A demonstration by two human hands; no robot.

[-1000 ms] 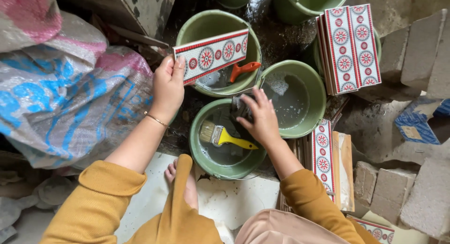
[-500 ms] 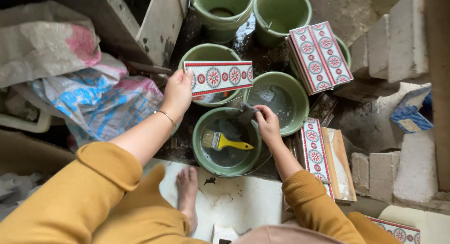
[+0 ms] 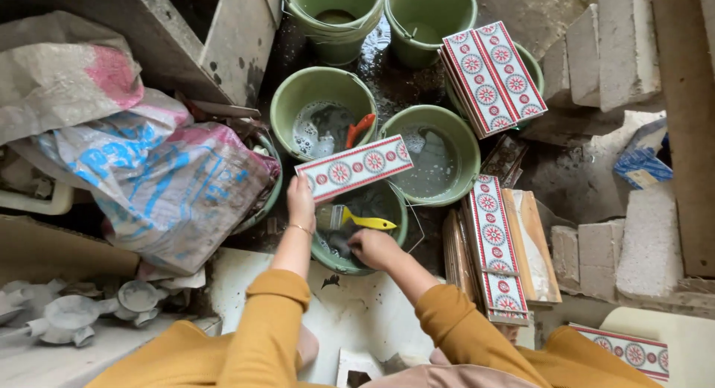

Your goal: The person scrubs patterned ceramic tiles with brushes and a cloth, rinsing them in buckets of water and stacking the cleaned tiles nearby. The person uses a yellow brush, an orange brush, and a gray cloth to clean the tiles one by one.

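Note:
My left hand (image 3: 301, 199) grips the left end of a long white tile (image 3: 356, 167) with red and green round patterns, held flat above the near green bowl (image 3: 397, 206). My right hand (image 3: 374, 247) reaches into that bowl from the near side, fingers closed on a dark pad (image 3: 339, 243) that is partly hidden. A paintbrush with a yellow handle (image 3: 356, 220) lies across the bowl, just beyond my right hand and under the tile's near edge.
Two more green bowls (image 3: 445, 118) of cloudy water sit behind, one with an orange tool (image 3: 359, 129). Green buckets (image 3: 337, 19) stand further back. Stacked patterned tiles (image 3: 491, 74) rest on a bucket; others (image 3: 494, 246) stand at right. Plastic sacks (image 3: 160, 187) left, grey blocks (image 3: 618, 246) right.
My left hand brought the tile nearer, from over the far bowl to over the near bowl. My right hand moved from the right bowl's rim down into the near bowl.

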